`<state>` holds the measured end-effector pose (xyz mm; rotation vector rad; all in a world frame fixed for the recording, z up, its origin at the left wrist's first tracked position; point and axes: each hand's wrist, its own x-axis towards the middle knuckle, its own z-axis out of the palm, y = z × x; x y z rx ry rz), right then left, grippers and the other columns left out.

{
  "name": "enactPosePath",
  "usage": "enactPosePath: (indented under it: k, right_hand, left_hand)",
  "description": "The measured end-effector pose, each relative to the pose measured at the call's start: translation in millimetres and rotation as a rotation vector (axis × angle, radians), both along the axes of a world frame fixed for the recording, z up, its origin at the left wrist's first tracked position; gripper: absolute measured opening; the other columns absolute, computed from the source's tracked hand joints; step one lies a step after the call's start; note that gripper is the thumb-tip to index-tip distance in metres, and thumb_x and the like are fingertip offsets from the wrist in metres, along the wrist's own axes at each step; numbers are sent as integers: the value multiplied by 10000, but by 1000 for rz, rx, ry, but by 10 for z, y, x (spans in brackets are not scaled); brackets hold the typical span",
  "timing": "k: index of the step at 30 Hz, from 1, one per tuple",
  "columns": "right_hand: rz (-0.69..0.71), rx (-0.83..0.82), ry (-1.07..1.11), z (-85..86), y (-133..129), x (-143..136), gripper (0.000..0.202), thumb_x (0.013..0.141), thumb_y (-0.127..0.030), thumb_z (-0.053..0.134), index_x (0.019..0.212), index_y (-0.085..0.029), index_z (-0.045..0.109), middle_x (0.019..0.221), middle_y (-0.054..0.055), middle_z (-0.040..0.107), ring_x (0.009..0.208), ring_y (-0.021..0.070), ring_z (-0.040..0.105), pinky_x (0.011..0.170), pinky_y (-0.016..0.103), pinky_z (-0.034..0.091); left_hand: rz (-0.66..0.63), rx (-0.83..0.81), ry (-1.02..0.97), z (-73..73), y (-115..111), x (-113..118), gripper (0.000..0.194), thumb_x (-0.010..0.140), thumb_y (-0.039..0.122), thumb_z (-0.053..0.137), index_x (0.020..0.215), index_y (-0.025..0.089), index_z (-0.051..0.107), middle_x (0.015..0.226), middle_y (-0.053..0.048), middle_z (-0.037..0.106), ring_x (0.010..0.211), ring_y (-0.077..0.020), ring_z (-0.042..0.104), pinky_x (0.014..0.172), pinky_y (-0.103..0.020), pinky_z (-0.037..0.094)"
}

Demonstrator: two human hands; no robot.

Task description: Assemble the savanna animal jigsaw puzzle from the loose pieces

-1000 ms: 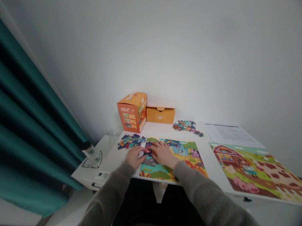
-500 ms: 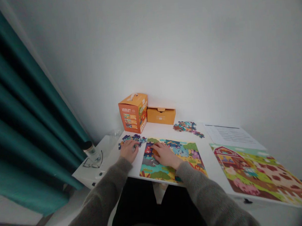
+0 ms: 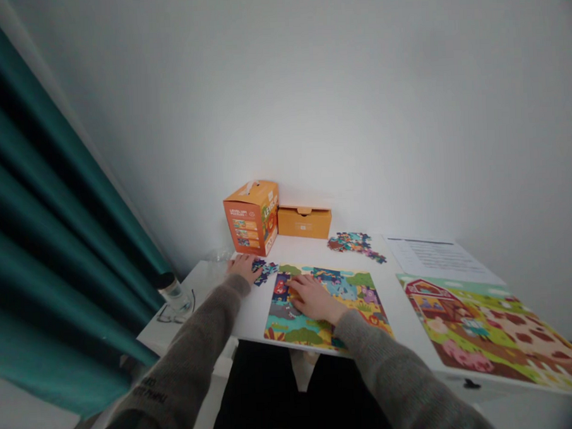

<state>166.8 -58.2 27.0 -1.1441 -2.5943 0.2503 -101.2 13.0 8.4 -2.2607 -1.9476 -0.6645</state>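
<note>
My left hand point(image 3: 243, 267) reaches over the left part of a pile of loose dark blue and purple puzzle pieces point(image 3: 266, 270), fingers stretched out and covering some of them. My right hand point(image 3: 313, 298) rests on the upper left part of a bright animal jigsaw puzzle point(image 3: 303, 334), its fingers extended over the surface and nothing visibly held. Dark pieces that differ from the bright picture lie at the puzzle's upper left and top middle. What lies beneath my right palm is hidden.
Behind stand an orange puzzle box point(image 3: 253, 219) and a low orange carton point(image 3: 305, 222). More loose pieces point(image 3: 351, 241) lie at the back. Printed paper point(image 3: 434, 255) and a farm picture point(image 3: 485, 332) are at the right. A bottle point(image 3: 174, 293) and glasses point(image 3: 176, 315) sit at the left.
My left hand has moved forward and slightly left, from the near edge of the dark pile to its left side. My right hand has stayed nearly in place on the puzzle.
</note>
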Motion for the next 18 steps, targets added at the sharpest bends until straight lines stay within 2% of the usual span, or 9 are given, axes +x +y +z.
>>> enactPosePath:
  k: [5,7,9,11,13,15,18]
  right_hand:
    - [-1,-6,3,-20,11,13,478,917,-273,573,1387,-204,523,1349,128,552,1256,267,479,1101,435,336]
    - [-3,-7,9,-8,13,10,468,915,-273,579,1375,-205,531,1345,124,555,1253,264,480,1098,428,338]
    - [-7,-12,20,23,8,-2,438,915,-266,577,1348,-203,549,1315,116,578,1222,257,504,1081,404,357]
    - [-69,9,46,73,-8,-20,398,927,-227,540,1324,-203,558,1255,111,610,1169,251,538,1042,381,388]
    - [-188,69,97,137,-35,-35,385,937,-172,482,1315,-197,546,1196,115,627,1129,252,557,1002,373,408]
    - [-276,130,176,202,-69,-41,390,937,-139,446,1318,-183,519,1169,120,624,1095,248,568,966,363,426]
    - [-218,142,305,275,-117,-43,333,955,-182,461,1284,-181,515,1144,105,618,1008,218,587,893,320,452]
  left_hand:
    - [-38,98,-60,-5,24,-51,231,811,273,700,1032,208,680,1080,-116,664,1094,-341,570,954,-504,412]
    - [-149,147,-122,37,-18,-31,259,817,234,678,1074,214,662,1128,-114,654,1113,-314,579,971,-486,438]
    - [-318,191,-217,94,-106,37,295,822,209,663,1116,213,640,1179,-107,652,1145,-280,587,1007,-461,449]
    - [-455,196,-326,151,-229,148,297,831,226,664,1125,209,629,1212,-105,657,1176,-260,589,1043,-450,446]
    - [-516,136,-472,195,-358,280,291,829,265,687,1107,201,630,1191,-108,671,1126,-247,620,1004,-428,485]
    - [-513,19,-686,214,-462,406,314,818,326,712,1086,190,623,1088,-97,695,970,-215,664,895,-385,536]
    - [-549,-256,-1056,193,-549,553,363,814,484,710,956,176,578,820,-37,689,723,-161,669,725,-324,560]
